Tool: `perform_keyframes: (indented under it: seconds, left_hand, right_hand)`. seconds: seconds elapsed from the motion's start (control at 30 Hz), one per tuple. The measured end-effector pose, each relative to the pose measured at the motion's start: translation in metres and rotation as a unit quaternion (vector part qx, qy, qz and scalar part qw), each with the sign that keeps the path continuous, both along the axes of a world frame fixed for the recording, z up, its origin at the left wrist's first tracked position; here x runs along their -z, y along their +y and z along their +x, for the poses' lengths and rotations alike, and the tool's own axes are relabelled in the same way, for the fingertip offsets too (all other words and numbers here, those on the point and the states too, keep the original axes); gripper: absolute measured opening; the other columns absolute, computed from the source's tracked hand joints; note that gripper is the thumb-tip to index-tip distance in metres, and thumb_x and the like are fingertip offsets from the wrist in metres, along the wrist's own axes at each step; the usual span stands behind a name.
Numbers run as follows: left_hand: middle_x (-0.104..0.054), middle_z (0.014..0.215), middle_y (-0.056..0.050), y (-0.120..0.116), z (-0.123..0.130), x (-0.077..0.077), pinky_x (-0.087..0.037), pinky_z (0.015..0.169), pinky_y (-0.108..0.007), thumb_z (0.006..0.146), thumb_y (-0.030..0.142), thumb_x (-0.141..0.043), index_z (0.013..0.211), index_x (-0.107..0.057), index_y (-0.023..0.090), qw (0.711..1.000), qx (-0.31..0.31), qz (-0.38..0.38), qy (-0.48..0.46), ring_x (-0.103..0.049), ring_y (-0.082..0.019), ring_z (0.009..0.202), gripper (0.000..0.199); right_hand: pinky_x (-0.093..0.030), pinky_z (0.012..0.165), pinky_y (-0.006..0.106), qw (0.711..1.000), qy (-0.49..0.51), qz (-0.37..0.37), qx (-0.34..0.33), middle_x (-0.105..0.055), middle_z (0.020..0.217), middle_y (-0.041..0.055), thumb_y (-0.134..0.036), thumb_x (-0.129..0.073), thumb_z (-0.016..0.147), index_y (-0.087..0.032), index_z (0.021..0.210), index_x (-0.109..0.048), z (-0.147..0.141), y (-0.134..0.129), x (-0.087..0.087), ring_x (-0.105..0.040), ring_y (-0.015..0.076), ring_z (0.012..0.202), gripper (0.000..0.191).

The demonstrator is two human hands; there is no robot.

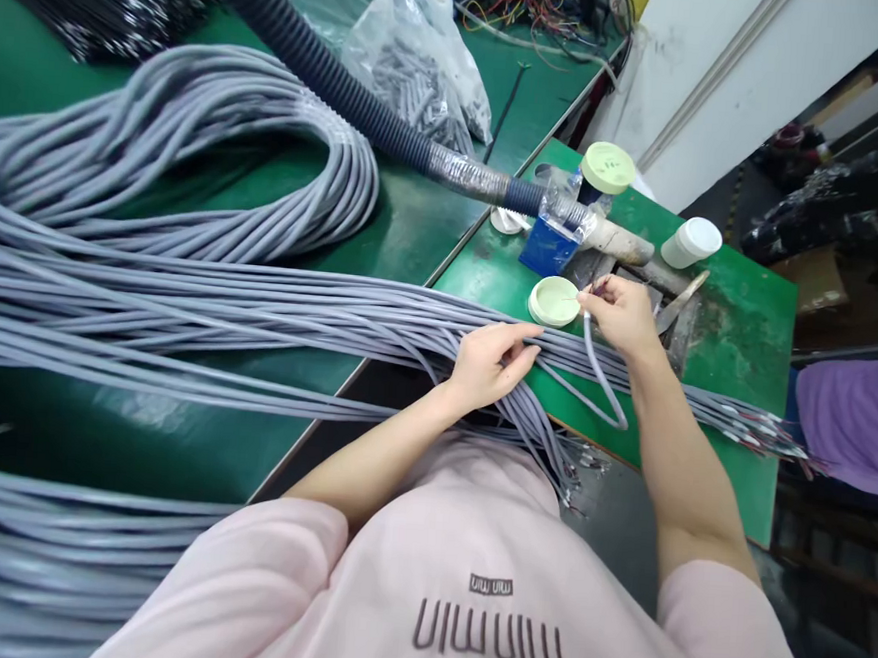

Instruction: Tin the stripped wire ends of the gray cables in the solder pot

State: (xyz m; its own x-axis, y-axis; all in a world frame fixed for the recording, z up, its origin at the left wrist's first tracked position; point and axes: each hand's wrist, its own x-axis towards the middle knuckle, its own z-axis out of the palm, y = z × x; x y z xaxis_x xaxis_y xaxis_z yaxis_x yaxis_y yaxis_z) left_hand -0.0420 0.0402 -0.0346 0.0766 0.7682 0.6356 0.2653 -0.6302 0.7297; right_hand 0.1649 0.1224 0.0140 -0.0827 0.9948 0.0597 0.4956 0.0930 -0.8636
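While right hand [624, 317] is pinching: gray cable [594, 360], right of center, its wire end facing shallow round dish [534, 304], likely for fine control.
Left hand [487, 368]: lying on gray cable bundle [298, 299], probably steadying; thumb gap narrow, can't tell if gripping.
Forearms: both reaching forward, slanting inward.

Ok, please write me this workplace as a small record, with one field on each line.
left hand: the left hand lies on a long bundle of grey cables
right hand: the right hand holds the end of one bent grey cable
beside right hand: shallow round pale-green dish
behind dish: blue box, ribbed dark hose
right side: white round tub
surface: green tabletop
unclear: the dish's contents
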Motion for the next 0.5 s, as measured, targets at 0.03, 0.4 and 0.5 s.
perform_keyframes:
  seconds: [0.03,0.4,0.5]
  left_hand:
    - [-0.059,0.065,0.003,0.0,0.0,0.001,-0.045,0.062,-0.024,0.086,0.021,-0.063,0.106,-0.065,0.018,1.0,0.0,0.007,0.011,-0.053,-0.009,0.056,0.02]
    - [-0.067,0.071,-0.001,0.0,0.0,0.001,-0.043,0.064,-0.026,0.09,0.023,-0.057,0.1,-0.067,0.018,0.997,-0.004,0.036,0.072,-0.06,-0.012,0.062,0.015]
    - [-0.068,0.071,-0.001,0.0,-0.001,0.0,-0.041,0.064,-0.027,0.09,0.024,-0.056,0.099,-0.067,0.018,0.996,0.0,0.034,0.08,-0.06,-0.013,0.063,0.015]
  right_hand:
    - [-0.043,0.056,0.027,0.999,-0.039,-0.005,-0.01,-0.063,0.06,-0.0003,-0.028,-0.066,0.071,-0.017,0.069,-0.06,-0.001,0.006,0.002,-0.057,0.0155,0.056,0.013]
    - [-0.032,0.056,0.027,0.939,-0.34,-0.023,-0.044,-0.06,0.059,-0.0005,-0.028,-0.064,0.072,-0.018,0.066,-0.064,-0.025,0.028,0.004,-0.052,0.0152,0.059,0.012]
    - [-0.032,0.055,0.027,0.945,-0.323,-0.018,-0.043,-0.058,0.057,-0.0009,-0.029,-0.065,0.071,-0.019,0.063,-0.063,-0.023,0.03,0.008,-0.05,0.0146,0.057,0.013]
